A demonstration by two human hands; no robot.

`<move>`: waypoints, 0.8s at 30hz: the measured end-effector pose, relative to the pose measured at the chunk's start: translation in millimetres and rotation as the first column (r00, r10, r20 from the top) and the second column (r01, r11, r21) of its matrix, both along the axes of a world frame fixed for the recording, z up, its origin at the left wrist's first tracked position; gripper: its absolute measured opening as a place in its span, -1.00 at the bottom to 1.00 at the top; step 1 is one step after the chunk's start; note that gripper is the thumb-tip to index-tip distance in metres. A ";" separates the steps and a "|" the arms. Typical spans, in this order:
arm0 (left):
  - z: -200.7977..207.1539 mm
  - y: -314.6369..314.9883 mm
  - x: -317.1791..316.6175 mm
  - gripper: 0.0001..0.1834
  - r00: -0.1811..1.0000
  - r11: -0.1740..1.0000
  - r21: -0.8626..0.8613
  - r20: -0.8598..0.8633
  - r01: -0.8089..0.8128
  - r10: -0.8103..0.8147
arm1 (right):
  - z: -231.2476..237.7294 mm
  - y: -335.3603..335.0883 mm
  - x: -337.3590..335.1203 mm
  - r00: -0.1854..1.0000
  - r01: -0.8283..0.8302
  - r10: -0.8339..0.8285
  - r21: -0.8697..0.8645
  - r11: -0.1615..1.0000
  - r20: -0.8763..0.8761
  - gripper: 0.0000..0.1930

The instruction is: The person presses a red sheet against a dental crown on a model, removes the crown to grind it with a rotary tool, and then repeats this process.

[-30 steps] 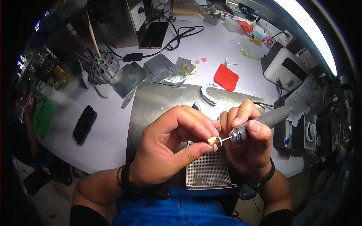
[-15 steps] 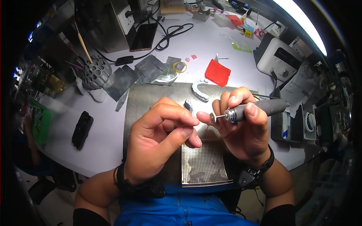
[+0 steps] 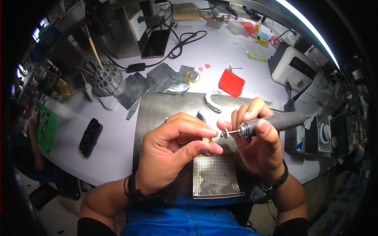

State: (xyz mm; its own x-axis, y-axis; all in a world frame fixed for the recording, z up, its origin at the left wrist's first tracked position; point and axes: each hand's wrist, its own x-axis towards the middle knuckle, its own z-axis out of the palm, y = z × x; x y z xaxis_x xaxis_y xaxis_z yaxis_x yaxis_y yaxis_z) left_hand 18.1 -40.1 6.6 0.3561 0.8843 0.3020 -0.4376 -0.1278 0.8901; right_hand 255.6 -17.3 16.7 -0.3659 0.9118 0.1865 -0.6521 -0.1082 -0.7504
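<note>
Our left hand (image 3: pixel 171 145) grips a small cream-coloured piece (image 3: pixel 206 139), our right hand (image 3: pixel 258 151) a grey cylindrical handpiece (image 3: pixel 287 121). Its round metal disc (image 3: pixel 225 133) (touching earlier) stands clear, grinding apparently paused.

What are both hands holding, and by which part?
The right hand holds a grey handpiece near its metal collar; the left hand pinches a small pale piece, its gripped part hidden.
</note>
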 end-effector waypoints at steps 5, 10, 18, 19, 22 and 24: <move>7.8 -3.4 1.6 -0.79 1.000 0.999 -0.050 0.006 0.014 -0.014 | 5.7 -2.6 -3.7 0.997 -0.062 0.064 -0.067 0.996 0.032 -0.72; 6.4 -4.3 4.9 -0.78 1.000 0.998 -0.063 -0.009 -0.014 0.013 | 1.8 -4.1 -8.8 0.999 -0.019 0.022 -0.064 0.998 0.039 -0.74; 5.1 -5.4 7.5 -0.81 0.998 0.997 -0.061 -0.039 -0.044 0.042 | 0.3 -5.8 -6.6 0.993 -0.026 0.040 -0.124 0.992 0.108 -0.75; 4.5 -5.3 7.7 -0.81 0.999 0.997 -0.069 -0.024 -0.031 0.029 | 3.5 -7.0 -9.4 0.993 -0.028 0.042 -0.125 0.992 0.110 -0.75; 3.7 -5.3 5.9 -0.80 0.999 0.997 -0.068 -0.037 -0.029 0.027 | 8.0 -8.5 -18.4 0.981 0.041 -0.022 -0.095 0.995 0.191 -0.73; 2.4 -5.9 7.3 -0.80 0.999 0.997 -0.069 -0.025 -0.026 0.025 | 8.1 -8.7 -15.9 0.974 0.039 -0.015 -0.098 0.994 0.226 -0.73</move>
State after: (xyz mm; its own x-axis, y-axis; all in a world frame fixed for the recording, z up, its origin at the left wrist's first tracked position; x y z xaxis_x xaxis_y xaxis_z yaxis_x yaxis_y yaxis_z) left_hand 25.4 -46.0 8.9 0.3395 0.9118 0.2310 -0.4135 -0.0759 0.9073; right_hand 239.7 -26.1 24.9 -0.3628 0.9318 0.0083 -0.4718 -0.1760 -0.8639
